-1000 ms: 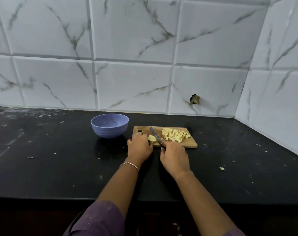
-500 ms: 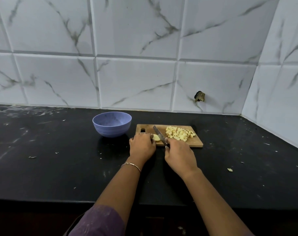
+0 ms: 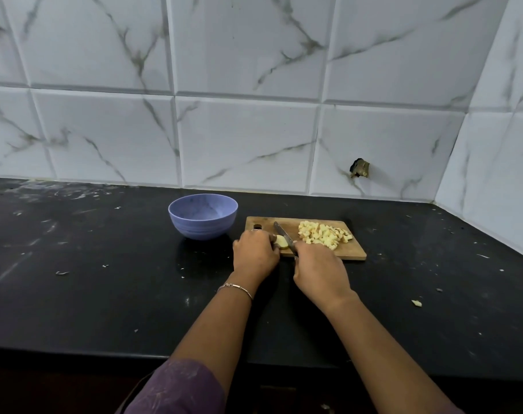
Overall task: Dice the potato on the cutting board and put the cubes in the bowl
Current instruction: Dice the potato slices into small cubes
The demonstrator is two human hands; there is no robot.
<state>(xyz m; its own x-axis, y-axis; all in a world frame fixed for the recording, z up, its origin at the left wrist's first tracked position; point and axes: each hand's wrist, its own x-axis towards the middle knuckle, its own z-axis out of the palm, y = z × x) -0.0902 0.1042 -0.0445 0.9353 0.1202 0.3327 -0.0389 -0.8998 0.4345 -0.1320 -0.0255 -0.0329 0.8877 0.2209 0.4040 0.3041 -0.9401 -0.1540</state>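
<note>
Step in hand: cutting down the last potato piece (image 3: 281, 241), which sits on the near-left part of the cutting board (image 3: 354, 253). The left hand (image 3: 255, 254) has its fingers curled over the piece, pinning it to the board; the right hand (image 3: 320, 271) is closed round the handle of the knife (image 3: 282, 234), with the blade angled far-left over the piece, edge right beside the left fingertips. A pile of cubes (image 3: 324, 235) already lies on the far-right part of the board, well apart from the cut. The bowl (image 3: 203, 216) stands just left of the board on the black counter (image 3: 105, 294) and looks to hold nothing yet. To do this well, judging from the layout: keep the left fingertips tucked back, since the piece is small and leaves little room; press straight down, not sawing, so the stub doesn't roll; match the size of the cubes already in the pile. The board is near the counter edge, so keep it from sliding. Most dicing looks done; the transfer to the bowl is not yet started. One stray bit (image 3: 416, 303) lies on the counter near right, off the board. Can't tell if the blade touches the potato yet.
</note>
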